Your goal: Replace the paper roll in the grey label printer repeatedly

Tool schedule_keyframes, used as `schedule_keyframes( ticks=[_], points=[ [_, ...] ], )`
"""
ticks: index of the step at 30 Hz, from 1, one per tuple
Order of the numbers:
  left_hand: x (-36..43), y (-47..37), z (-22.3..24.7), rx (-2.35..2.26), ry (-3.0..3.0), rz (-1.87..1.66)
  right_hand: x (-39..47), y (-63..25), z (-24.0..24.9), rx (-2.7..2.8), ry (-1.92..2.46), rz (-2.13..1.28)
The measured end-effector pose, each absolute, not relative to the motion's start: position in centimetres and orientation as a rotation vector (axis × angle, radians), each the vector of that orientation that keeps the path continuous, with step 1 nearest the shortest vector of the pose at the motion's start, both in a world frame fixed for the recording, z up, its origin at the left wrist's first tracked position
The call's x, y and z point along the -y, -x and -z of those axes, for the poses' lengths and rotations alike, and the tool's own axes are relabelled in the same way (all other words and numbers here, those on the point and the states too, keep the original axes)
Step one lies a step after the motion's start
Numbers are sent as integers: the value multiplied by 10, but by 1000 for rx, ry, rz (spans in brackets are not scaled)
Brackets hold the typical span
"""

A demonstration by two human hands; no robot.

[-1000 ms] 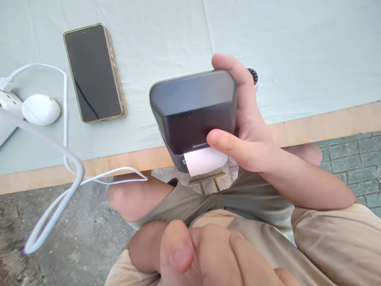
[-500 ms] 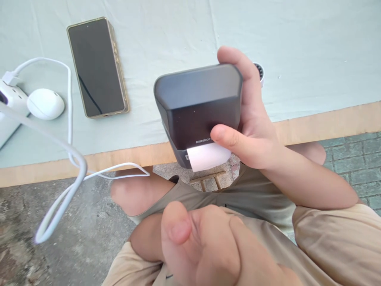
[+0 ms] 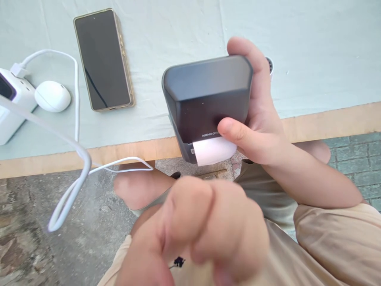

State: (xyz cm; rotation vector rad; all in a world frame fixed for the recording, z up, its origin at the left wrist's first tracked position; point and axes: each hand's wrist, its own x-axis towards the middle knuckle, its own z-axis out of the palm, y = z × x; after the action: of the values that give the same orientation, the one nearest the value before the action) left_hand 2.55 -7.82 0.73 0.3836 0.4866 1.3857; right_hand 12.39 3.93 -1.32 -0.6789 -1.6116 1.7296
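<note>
A black label printer marked NIIMBOT is held in my right hand, at the front edge of the table. The thumb presses on its near face beside the lettering, and the fingers wrap round its right side. White paper sticks out of the printer's lower slot, below the thumb. Close to the camera, at bottom centre, my left hand is blurred, its fingers curled in and pressed together. Nothing shows in it, and it is apart from the printer.
A phone lies on the cloth-covered table, left of the printer. Further left are a white power strip, a white rounded case and a cable looping over the edge. A small round object is partly hidden behind my right hand.
My left hand has turned over and moved up, nearer the printer, its knuckles now showing instead of its thumb. The view has shifted slightly; my right hand keeps its hold on the printer.
</note>
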Motion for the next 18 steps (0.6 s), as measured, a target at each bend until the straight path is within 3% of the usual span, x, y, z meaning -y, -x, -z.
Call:
schedule_keyframes(
  ticks=[2,7,18],
  points=[
    [67,-7,-20,-228,-129,-1554,-39,-124,13,1628,697,-1722],
    [54,15,-20,-486,-94,-1653,-38,-125,13,1605,692,-1741],
    [53,12,-19,-565,-156,-1681,-37,-125,12,1622,726,-1740]
  ],
)
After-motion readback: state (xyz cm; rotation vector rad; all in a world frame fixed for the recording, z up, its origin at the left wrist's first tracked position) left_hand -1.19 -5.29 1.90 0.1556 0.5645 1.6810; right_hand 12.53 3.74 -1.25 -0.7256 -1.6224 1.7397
